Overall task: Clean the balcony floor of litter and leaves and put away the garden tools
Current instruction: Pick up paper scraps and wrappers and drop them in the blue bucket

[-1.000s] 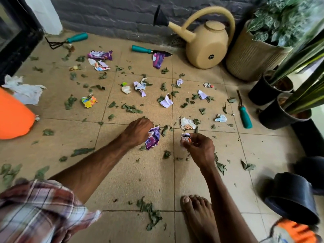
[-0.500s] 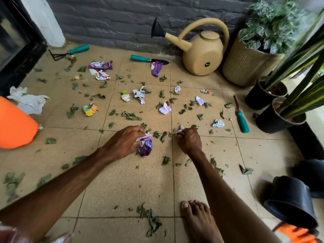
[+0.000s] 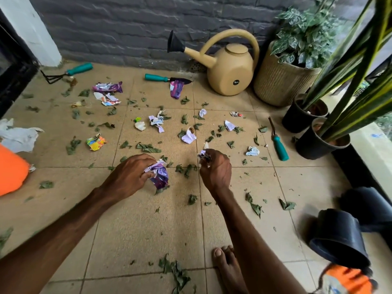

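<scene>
My left hand [image 3: 131,176] grips a crumpled purple wrapper [image 3: 159,177] just above the tan tiles. My right hand [image 3: 216,168] pinches a small bunch of paper scraps [image 3: 204,154]. Green leaf bits [image 3: 148,147] and torn wrappers [image 3: 95,142] lie scattered over the floor ahead. Three teal-handled tools lie on the tiles: a hand rake [image 3: 70,72] at the far left, a trowel [image 3: 167,79] by the wall, and a weeder [image 3: 279,145] at the right.
A beige watering can [image 3: 231,70] and a ribbed planter [image 3: 280,81] stand against the grey wall. Two black pots [image 3: 318,143] with tall plants line the right side. A tipped black pot [image 3: 341,238] lies near my bare foot [image 3: 227,266]. An orange container [image 3: 10,170] sits at left.
My right hand lifted from the floor with more scraps and moved slightly right. My left hand kept the purple wrapper and shifted little. The camera tilted up slightly.
</scene>
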